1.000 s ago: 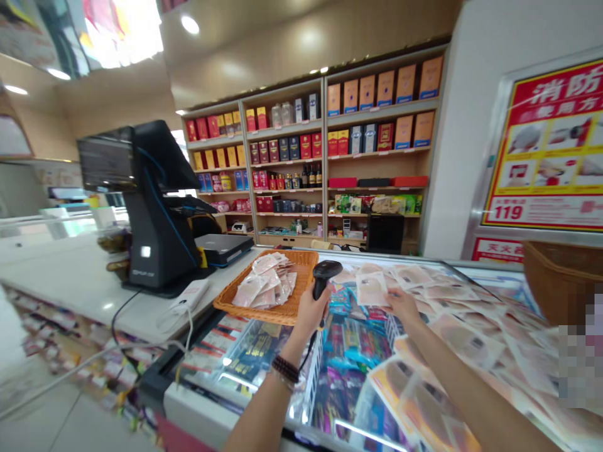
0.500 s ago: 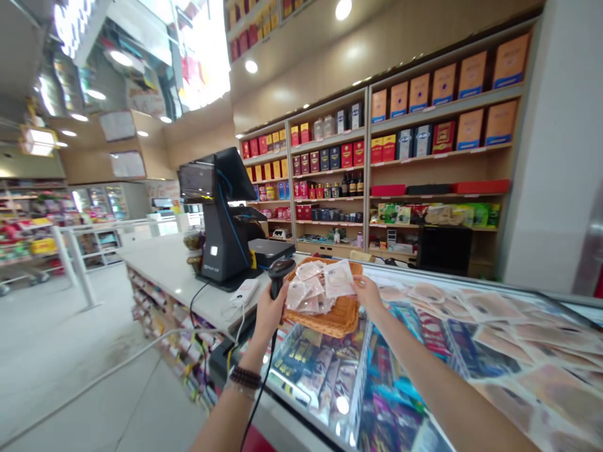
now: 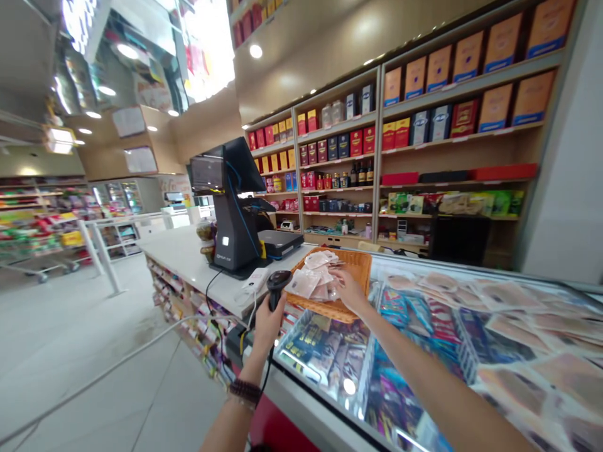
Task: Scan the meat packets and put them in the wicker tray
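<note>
My left hand (image 3: pixel 269 321) is wrapped round the handle of a black barcode scanner (image 3: pixel 279 280), held upright just left of an orange wicker basket (image 3: pixel 360 267). Small clear packets (image 3: pixel 311 279) lie heaped in the basket's left half. My right hand (image 3: pixel 347 287) reaches over the basket, its fingers closed down at the right edge of the heap. Its fingertips touch the packets, but whether they grip one is too small to tell. The basket rests on the glass top of a display freezer.
A black checkout terminal (image 3: pixel 235 220) and a white device (image 3: pixel 255 280) stand on the white counter (image 3: pixel 183 263). Flat packages (image 3: pixel 513 295) cover the freezer top at right. Cables hang near my left forearm. Shelves of boxes line the back.
My right hand has moved left and into the basket; the packet it held up is no longer distinct from the heap. The scanner is a little lower. The whole view has shifted slightly.
</note>
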Available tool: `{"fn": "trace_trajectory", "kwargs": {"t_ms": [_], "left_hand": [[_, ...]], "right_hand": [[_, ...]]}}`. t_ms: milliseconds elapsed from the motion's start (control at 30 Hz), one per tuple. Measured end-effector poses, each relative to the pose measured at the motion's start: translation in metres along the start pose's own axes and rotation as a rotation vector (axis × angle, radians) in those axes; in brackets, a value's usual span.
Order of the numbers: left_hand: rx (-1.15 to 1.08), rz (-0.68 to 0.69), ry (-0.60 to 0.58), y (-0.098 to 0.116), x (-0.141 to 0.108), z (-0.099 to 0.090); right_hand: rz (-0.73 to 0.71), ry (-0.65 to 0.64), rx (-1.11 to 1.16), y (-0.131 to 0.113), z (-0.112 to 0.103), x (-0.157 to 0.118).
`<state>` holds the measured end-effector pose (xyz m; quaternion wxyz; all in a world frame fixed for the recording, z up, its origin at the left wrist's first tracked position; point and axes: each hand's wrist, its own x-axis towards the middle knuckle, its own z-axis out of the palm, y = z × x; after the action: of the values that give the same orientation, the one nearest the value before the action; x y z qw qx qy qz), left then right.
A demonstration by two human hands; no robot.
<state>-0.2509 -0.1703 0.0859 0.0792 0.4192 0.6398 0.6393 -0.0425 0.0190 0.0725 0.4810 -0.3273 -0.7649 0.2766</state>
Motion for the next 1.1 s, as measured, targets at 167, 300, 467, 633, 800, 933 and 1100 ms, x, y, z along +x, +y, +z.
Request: {"fn": "trace_trajectory", "kwargs": {"t_ms": [167, 300, 467, 633, 800, 933, 1100], "left_hand": [[-0.096, -0.049, -0.168, 0.013, -0.01, 0.032], [-0.23, -0.016, -0.341, 0.034, -0.017, 0.077], [-0.382, 0.038, -0.496, 0.068, -0.039, 0.141], [-0.43, 0.011, -0.653, 0.096, -0.067, 0.195], [-0.444, -0.028, -0.762, 0.096, -0.09, 0.232], [-0.388, -0.048, -0.807, 0.079, -0.1, 0.242], [-0.359, -0.039, -0.82, 0.068, -0.102, 0.244]], "right_hand": [[0.004, 0.1, -0.124, 0.019, -0.075, -0.029], [0.166, 0.238, -0.243, 0.047, -0.15, -0.062], [0.344, 0.391, -0.468, 0.067, -0.241, -0.1], [0.479, 0.479, -0.799, 0.061, -0.303, -0.135], [0.744, 0.58, -1.126, 0.053, -0.332, -0.169], [0.931, 0.456, -1.146, 0.055, -0.339, -0.181], [0.909, 0.4, -1.165, 0.062, -0.334, -0.181]]}}
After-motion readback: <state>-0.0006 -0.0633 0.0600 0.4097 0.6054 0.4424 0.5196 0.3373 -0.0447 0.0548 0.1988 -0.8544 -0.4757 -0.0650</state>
